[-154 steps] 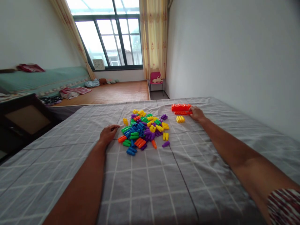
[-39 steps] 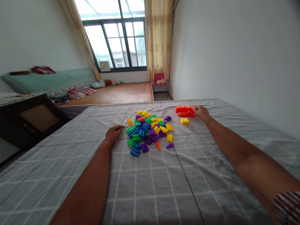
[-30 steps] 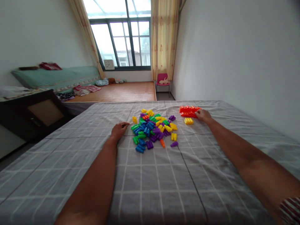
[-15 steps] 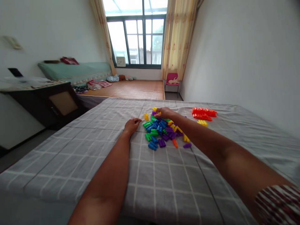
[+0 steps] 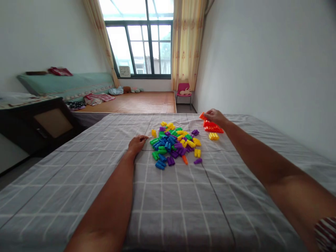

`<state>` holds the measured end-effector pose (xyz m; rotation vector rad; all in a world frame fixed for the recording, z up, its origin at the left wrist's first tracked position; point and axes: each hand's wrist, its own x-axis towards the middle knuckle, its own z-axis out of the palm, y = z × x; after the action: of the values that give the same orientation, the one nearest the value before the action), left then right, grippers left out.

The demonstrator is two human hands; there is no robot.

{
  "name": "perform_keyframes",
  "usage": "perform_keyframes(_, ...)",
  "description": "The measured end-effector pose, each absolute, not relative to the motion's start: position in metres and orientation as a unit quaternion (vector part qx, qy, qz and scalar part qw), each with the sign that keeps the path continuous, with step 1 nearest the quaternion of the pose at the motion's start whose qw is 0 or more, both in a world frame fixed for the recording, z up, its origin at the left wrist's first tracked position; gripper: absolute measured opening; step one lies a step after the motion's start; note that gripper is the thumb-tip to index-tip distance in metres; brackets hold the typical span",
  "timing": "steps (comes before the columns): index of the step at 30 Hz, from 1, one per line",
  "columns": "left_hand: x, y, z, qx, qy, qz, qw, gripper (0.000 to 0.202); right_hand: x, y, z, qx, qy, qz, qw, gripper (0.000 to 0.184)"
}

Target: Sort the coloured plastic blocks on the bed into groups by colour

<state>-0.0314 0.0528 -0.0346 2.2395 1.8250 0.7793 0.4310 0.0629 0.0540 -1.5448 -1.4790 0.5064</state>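
Observation:
At the back right my right hand (image 5: 214,114) pinches an orange plastic block (image 5: 202,116), held just above the back end of a group of orange blocks (image 5: 213,127) in rows. Close in front of that group lies a small yellow row of blocks (image 5: 213,136). My left hand (image 5: 137,144) rests on the cloth, fingers loosely bent and one finger stretched towards the pile; nothing shows in it. Just right of it spreads a loose pile of blocks (image 5: 168,143) in blue, green, purple and yellow. A single orange block (image 5: 185,160) lies at the pile's front edge.
A grey checked cloth (image 5: 168,203) covers the surface under the blocks. Behind it are a low platform with a brown mat (image 5: 147,101) and a pink chair (image 5: 183,91). A dark cabinet (image 5: 52,122) stands left, a white wall (image 5: 262,63) right.
My right hand has moved from the back of the pile rightwards to the orange group, carrying an orange block. My left hand stays beside the pile. The whole view has shifted slightly.

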Motion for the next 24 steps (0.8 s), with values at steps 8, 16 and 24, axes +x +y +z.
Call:
perform_keyframes(8,-0.039,0.061,-0.037,0.752,0.605,0.253,0.068,0.035,0.561,0.052,0.003,-0.745,-0.503,0.153,0.41,0.024)
perform_keyframes(16,-0.041,0.06,-0.039,0.751,0.605,0.257,0.071,0.037,0.552,0.058,-0.025,-0.827,-0.495,-0.026,0.267,0.027)
perform_keyframes(24,-0.036,0.056,-0.033,0.75,0.603,0.259,0.079,0.035,0.503,0.031,-0.002,-0.726,-0.621,-0.076,0.286,0.025)
